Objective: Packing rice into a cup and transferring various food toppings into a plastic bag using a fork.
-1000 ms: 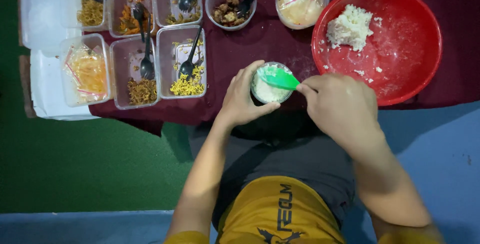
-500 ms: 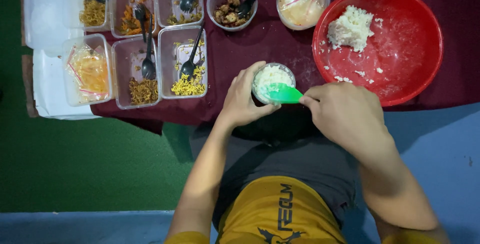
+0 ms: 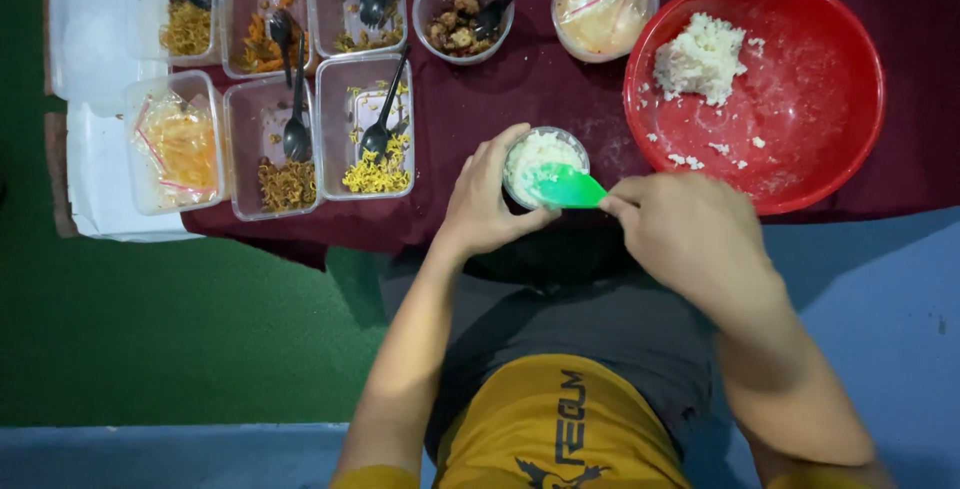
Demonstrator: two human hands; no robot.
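The left hand (image 3: 487,201) wraps its grip around a small round cup (image 3: 541,159) of white rice, fingers curled on the near wall and thumb at the rim, holding it at the near edge of the dark red surface (image 3: 560,89). The right hand (image 3: 690,234) pinches the handle of a green paddle (image 3: 566,189), its grip clenched tight on it. The paddle lies nearly level, its long axis running left to right; the broad blade points left and rests over the cup's rim on the rice, the handle end hidden in the fingers.

One red basin (image 3: 800,99) sits just right of the cup, with one lump of rice (image 3: 700,54) and scattered grains inside. Six clear rectangular tubs (image 3: 365,129) stand in two rows of three at the left, holding yellow and orange shreds. Five black spoons (image 3: 295,134) show: four in the tubs, one in a round bowl (image 3: 460,14) of brown pieces. A second round bowl (image 3: 603,14) holds a bagged filling. White lids (image 3: 85,39) lie at the far left.
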